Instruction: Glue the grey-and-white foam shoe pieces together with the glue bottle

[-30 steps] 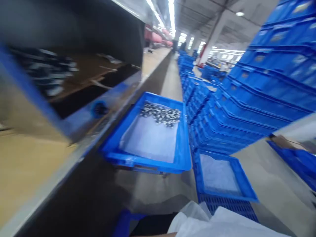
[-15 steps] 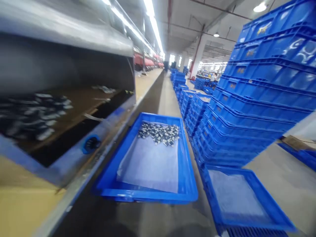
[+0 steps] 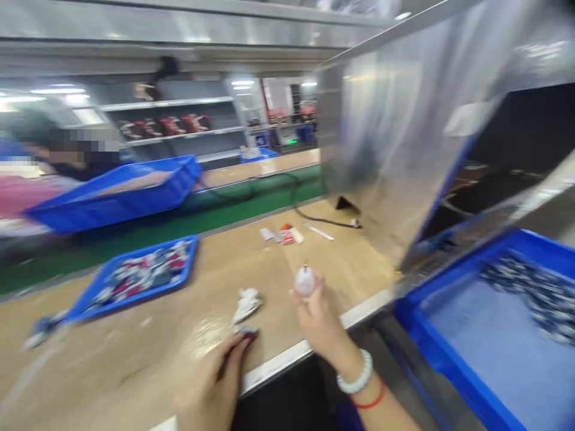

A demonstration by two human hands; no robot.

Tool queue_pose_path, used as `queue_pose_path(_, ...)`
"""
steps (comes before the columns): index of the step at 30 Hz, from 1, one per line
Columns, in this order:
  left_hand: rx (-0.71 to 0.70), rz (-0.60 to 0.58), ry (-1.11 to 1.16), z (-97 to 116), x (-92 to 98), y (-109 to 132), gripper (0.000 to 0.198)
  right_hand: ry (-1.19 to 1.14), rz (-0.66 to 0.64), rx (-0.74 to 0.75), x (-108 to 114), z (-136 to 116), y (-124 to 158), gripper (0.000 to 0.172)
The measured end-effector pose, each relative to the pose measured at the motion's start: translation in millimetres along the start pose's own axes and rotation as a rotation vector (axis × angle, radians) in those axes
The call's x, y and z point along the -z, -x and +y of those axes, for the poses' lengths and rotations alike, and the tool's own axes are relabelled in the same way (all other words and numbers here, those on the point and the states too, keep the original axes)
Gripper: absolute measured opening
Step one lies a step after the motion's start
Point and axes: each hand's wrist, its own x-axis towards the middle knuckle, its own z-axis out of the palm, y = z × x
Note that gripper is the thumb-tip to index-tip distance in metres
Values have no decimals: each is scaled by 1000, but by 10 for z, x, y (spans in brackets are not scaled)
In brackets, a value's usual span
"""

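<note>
While both hands work over the near edge of the workbench (image 3: 171, 341), the left hand (image 3: 213, 377) has its thumb and forefinger closed on a small dark red and grey piece (image 3: 248, 336); blur hides its exact shape. The right hand (image 3: 321, 320), with a pale beaded bracelet (image 3: 357, 374) and a red cord (image 3: 371, 400) at the wrist, curls thumb and fingers around a white round piece (image 3: 305, 281) above the workbench, its short thin stem pointing up. That piece looks light, stiff and smooth enough to slip, so its widest part seems the place to hold, sparing the stem, which may be delicate. The red and grey piece looks light too; whether it is soft or stiff I cannot tell.

On the workbench, just past the left hand, lies an irregular white piece (image 3: 246, 305). Off the workbench's right end, a blue plastic crate (image 3: 467, 383) has a pale sheet lining and a heap of small dark and white pieces (image 3: 530, 293). Towards the workbench's far edge are a shallow blue tray (image 3: 190, 264) of mixed grey, white and red pieces and a small red-and-white packet (image 3: 286, 234). Beyond the workbench, past a green strip (image 3: 269, 191), a pink sleeve (image 3: 20, 197) shows near another crate (image 3: 112, 209).
</note>
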Motion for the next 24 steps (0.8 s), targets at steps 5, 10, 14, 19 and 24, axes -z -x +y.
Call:
queue_pose_path(5, -27, -12, -198, -141, 43, 171, 17, -112, -232, -9, 67, 133, -31, 45)
queue_pose_path(10, -35, -23, -208, -107, 22, 198, 15, -335, -119, -238, 77, 144, 25, 59)
queue_pose_path(14, -45, -37, -211, -178, 34, 238, 14, -440, -41, -320, 77, 186, 79, 56)
queue_pose_path(19, -81, -22, -203, -248, 17, 277, 15, -385, -127, -210, 162, 250, 109, 48)
queue_pose_path(24, -116, -12, -213, -287, 24, 293, 19, -485, 2, -305, 177, 102, 148, 42)
